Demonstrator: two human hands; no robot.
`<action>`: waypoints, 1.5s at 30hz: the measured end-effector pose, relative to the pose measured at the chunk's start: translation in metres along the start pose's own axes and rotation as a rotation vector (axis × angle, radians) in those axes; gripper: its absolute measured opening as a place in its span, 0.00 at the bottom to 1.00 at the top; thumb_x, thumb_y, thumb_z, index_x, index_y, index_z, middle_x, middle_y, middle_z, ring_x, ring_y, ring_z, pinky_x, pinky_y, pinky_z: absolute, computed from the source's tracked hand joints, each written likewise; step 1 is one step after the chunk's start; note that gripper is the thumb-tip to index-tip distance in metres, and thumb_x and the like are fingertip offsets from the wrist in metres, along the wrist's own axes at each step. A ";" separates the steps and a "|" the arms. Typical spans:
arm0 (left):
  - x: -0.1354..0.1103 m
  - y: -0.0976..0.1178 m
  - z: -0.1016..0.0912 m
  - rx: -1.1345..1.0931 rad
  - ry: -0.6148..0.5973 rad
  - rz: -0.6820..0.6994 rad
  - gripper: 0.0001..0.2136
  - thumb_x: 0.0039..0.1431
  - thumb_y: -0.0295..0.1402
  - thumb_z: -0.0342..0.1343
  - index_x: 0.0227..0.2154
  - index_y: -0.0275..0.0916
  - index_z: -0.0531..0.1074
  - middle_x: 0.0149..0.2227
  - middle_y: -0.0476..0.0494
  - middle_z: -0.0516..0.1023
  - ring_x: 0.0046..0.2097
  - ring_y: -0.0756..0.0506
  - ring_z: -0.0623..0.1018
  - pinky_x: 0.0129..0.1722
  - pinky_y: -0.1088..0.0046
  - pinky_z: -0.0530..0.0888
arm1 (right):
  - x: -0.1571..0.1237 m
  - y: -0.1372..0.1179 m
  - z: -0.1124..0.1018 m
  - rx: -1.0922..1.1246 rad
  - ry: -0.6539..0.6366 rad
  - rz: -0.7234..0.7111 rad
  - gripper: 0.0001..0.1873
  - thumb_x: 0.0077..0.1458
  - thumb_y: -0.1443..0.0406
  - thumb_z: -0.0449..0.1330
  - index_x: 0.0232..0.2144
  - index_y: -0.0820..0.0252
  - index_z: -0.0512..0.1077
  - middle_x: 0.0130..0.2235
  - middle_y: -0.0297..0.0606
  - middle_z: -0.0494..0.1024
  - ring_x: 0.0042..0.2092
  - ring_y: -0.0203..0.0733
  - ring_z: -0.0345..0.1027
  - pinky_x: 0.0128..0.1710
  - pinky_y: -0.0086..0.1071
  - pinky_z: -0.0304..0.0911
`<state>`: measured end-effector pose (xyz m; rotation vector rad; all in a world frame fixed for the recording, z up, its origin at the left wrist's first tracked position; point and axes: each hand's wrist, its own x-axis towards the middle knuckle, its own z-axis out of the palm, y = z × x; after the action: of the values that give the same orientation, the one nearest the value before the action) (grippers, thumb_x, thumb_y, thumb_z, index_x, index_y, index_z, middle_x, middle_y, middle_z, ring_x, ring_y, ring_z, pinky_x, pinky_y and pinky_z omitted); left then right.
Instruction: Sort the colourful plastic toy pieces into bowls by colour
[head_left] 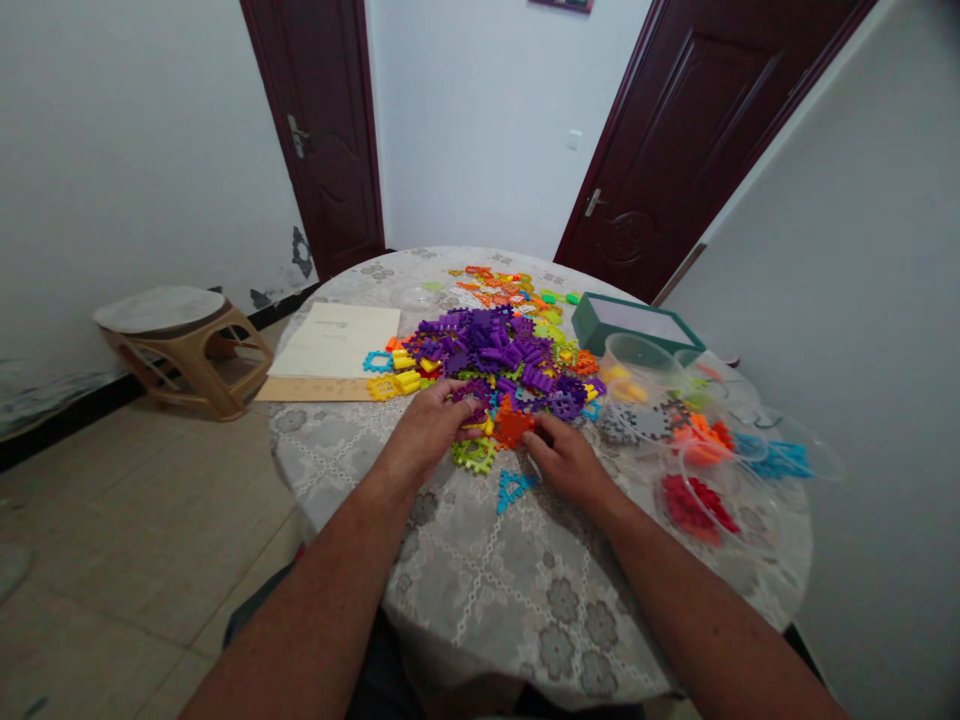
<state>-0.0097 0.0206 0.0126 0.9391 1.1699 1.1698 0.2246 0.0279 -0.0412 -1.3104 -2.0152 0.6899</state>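
A heap of plastic interlocking pieces (495, 355), mostly purple with yellow, orange and green ones, covers the middle of a round table (480, 590). My left hand (431, 425) rests on the near edge of the heap, fingers curled over purple and yellow pieces. My right hand (566, 460) lies just right of it, fingers bent against an orange-red piece (513, 426). A green gear-shaped piece (474, 455) lies between the hands and a blue triangular piece (514, 490) sits just in front of them.
Several clear plastic bowls (697, 500) at the right hold sorted red, orange, blue, grey and yellow pieces. A green box (637, 322) stands behind them. A cream booklet (337, 340) lies at the left. A tan stool (184, 350) stands on the floor beside two dark doors.
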 end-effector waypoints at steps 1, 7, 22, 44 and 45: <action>0.000 -0.001 0.000 -0.001 -0.006 0.000 0.15 0.57 0.31 0.65 0.47 0.37 0.75 0.43 0.39 0.82 0.43 0.44 0.84 0.39 0.70 0.83 | 0.001 0.002 0.000 0.072 0.028 0.037 0.11 0.66 0.58 0.57 0.42 0.57 0.75 0.34 0.33 0.76 0.34 0.41 0.68 0.35 0.32 0.60; -0.001 -0.006 0.004 -0.018 -0.033 -0.033 0.18 0.57 0.28 0.64 0.52 0.38 0.73 0.45 0.37 0.82 0.47 0.42 0.84 0.41 0.68 0.83 | 0.004 0.002 0.001 0.305 0.111 0.209 0.24 0.62 0.53 0.60 0.55 0.60 0.72 0.33 0.33 0.77 0.30 0.39 0.66 0.29 0.30 0.59; -0.003 -0.011 0.009 -0.210 -0.129 -0.115 0.25 0.54 0.22 0.62 0.56 0.34 0.71 0.46 0.35 0.83 0.45 0.45 0.84 0.48 0.68 0.82 | -0.002 -0.020 0.000 0.510 0.163 0.144 0.22 0.60 0.53 0.62 0.52 0.58 0.72 0.31 0.32 0.77 0.28 0.38 0.66 0.28 0.31 0.61; 0.007 -0.009 0.001 -0.218 -0.006 0.071 0.20 0.55 0.31 0.70 0.50 0.37 0.75 0.49 0.37 0.82 0.45 0.45 0.83 0.45 0.69 0.82 | 0.000 -0.008 -0.006 0.064 0.142 0.053 0.15 0.67 0.56 0.54 0.43 0.58 0.76 0.39 0.37 0.80 0.40 0.44 0.72 0.41 0.34 0.63; 0.007 -0.008 0.002 -0.214 -0.007 0.072 0.19 0.55 0.32 0.69 0.49 0.37 0.75 0.49 0.37 0.82 0.45 0.45 0.83 0.45 0.69 0.82 | 0.001 -0.006 -0.003 0.068 0.120 0.036 0.15 0.67 0.56 0.54 0.45 0.58 0.76 0.40 0.37 0.81 0.41 0.45 0.73 0.42 0.34 0.64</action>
<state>-0.0060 0.0257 0.0036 0.8266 0.9901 1.3203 0.2231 0.0269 -0.0352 -1.3197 -1.8602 0.6744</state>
